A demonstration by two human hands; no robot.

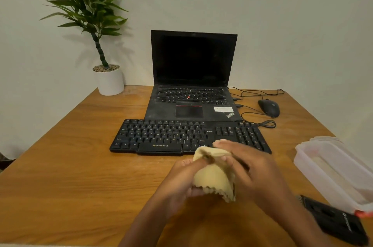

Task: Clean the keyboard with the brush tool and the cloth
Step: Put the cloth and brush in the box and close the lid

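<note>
A black Zebronics keyboard lies flat on the wooden table, in front of the laptop. Both my hands hold a pale yellow cloth just in front of the keyboard's lower right part, above the table. My left hand grips the cloth from the left and below. My right hand curls over its top and right side, fingers pinching the folds. A black brush tool lies on the table at the lower right, bristles pointing left.
An open black laptop stands behind the keyboard. A wired mouse and its cables lie at the back right. A clear plastic box sits at the right edge. A potted plant stands at the back left corner.
</note>
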